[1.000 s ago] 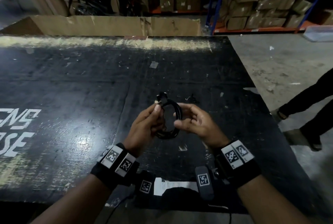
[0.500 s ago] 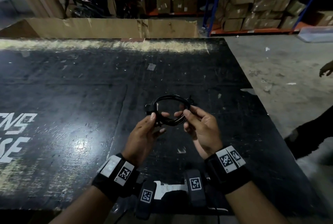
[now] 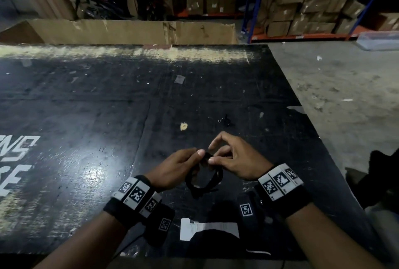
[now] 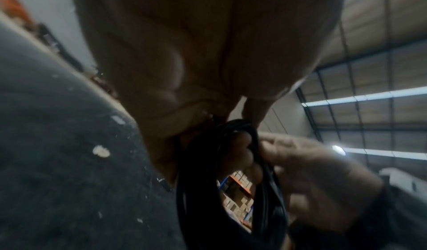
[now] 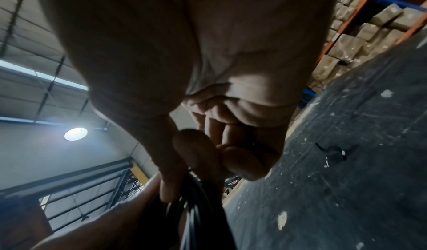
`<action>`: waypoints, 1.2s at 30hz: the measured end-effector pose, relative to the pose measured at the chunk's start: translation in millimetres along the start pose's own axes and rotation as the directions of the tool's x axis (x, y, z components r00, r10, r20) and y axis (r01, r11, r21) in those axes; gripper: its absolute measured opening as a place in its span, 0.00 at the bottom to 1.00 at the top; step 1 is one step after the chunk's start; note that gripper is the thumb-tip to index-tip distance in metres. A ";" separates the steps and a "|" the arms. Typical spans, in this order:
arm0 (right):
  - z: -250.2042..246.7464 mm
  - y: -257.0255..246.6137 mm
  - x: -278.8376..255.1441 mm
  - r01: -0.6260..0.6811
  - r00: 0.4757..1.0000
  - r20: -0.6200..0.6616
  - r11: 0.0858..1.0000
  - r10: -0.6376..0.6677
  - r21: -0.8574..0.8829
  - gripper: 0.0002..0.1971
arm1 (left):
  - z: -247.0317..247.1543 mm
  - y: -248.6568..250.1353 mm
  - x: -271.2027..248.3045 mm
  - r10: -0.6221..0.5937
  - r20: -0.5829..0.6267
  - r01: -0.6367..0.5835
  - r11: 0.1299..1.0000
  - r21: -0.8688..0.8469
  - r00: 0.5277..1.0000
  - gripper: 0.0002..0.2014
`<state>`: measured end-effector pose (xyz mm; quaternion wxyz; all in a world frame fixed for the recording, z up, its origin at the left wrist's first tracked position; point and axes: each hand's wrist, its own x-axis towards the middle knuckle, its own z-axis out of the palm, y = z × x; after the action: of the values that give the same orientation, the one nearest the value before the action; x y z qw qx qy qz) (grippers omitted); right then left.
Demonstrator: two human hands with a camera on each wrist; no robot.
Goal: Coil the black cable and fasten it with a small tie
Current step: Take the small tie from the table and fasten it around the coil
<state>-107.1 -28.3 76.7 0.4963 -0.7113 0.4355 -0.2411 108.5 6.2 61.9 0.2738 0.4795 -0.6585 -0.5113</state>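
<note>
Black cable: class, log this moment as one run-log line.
stage: fastening | black cable: coiled, held above table | left hand: grips coil top | right hand: pinches coil top | tie: cannot tell

Large white painted letters [image 3: 16, 160] sit on the black table [image 3: 86, 100] to your left, cut off by the frame edge; the visible parts look like "CNS" above "SE", though neither can be read for certain. Your wrist bands [image 3: 280, 179] carry square black-and-white coded markers, with no words. A white paper label [image 3: 207, 226] lies near you, its print too small to read.
</note>
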 end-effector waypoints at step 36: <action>-36.1 37.0 86.7 -0.121 0.758 -0.566 0.923 0.324 0.366 0.12 | -9.8 -24.1 14.1 0.054 -0.476 -0.090 0.995 -0.053 0.878 0.11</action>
<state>-105.4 -125.4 49.2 0.4562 -0.4497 0.6126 -0.4630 119.8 -11.0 40.7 0.4626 0.5549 -0.5698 -0.3917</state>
